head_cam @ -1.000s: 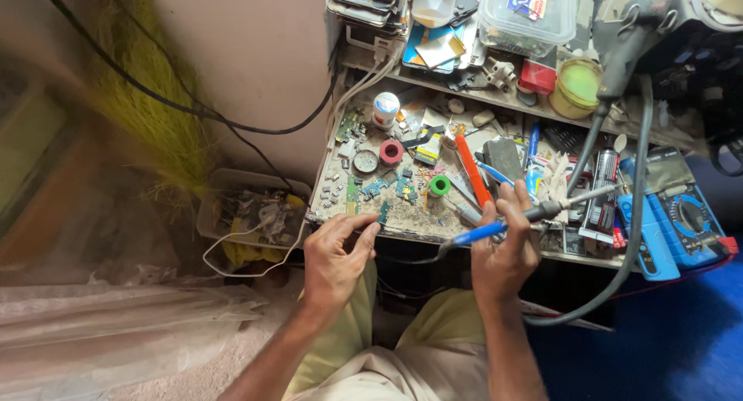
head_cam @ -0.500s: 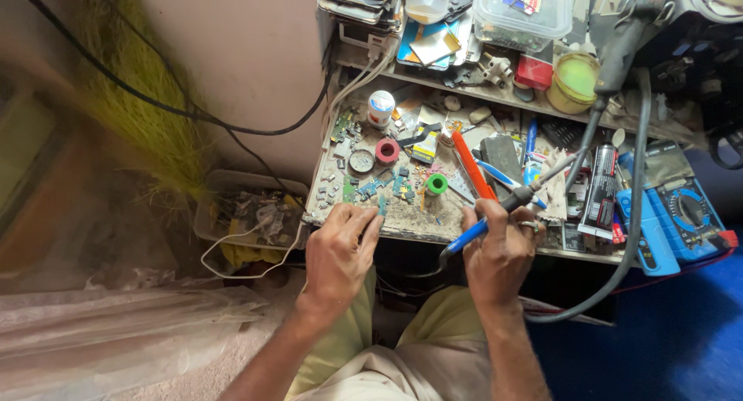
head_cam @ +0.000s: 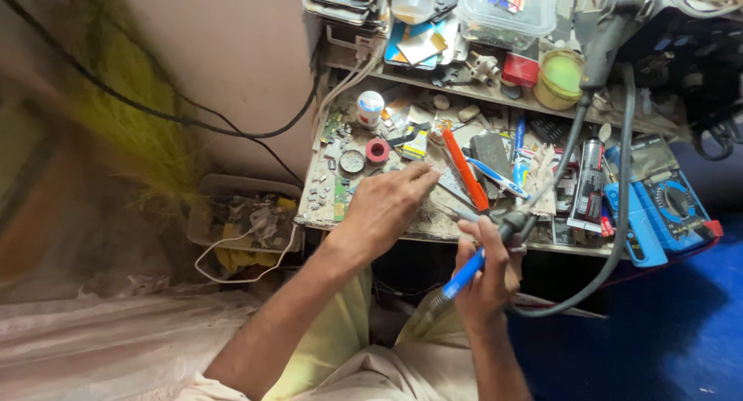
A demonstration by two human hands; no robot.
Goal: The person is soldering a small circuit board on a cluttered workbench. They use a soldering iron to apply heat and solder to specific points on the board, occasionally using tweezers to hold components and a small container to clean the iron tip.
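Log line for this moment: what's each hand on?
left hand: reaching over cluttered workbench, fingertips at small parts | right hand: gripping blue-handled tool | orange-handled tool: lying on bench between hands

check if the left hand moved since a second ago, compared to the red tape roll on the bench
Yes. The left hand has reached forward over the bench, closer to the red tape roll.

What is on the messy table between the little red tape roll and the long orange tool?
In the head view, between the small red tape roll and the long orange-handled tool lie a yellow-and-black card and the left hand's fingertips.
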